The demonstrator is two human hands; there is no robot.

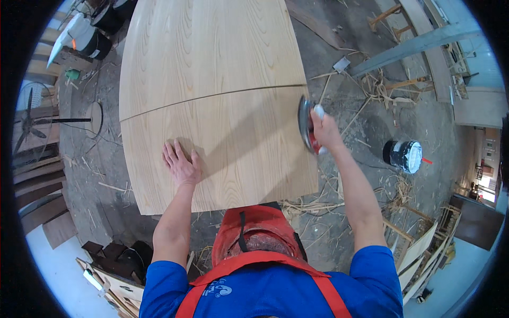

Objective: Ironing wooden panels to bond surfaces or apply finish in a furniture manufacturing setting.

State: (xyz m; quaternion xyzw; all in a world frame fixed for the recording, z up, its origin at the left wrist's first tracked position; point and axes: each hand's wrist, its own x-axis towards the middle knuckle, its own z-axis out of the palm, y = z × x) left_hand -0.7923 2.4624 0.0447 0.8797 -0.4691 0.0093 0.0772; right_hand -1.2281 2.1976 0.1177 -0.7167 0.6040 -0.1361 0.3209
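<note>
Two light wood-grain panels lie end to end in front of me, the near panel and the far panel, with a thin dark gap between them. My left hand rests flat on the near panel's left part, fingers spread. At that panel's right edge, my right hand grips a clothes iron with a dark metal soleplate and a red and white body. The iron is turned on its side, soleplate against the edge. The exact contact is hard to make out.
Thin wood strips litter the concrete floor by the panel's near right corner. A black bucket with whitish residue stands on the right. On the left are a standing fan and stacked boards. A pale beam slants at the upper right.
</note>
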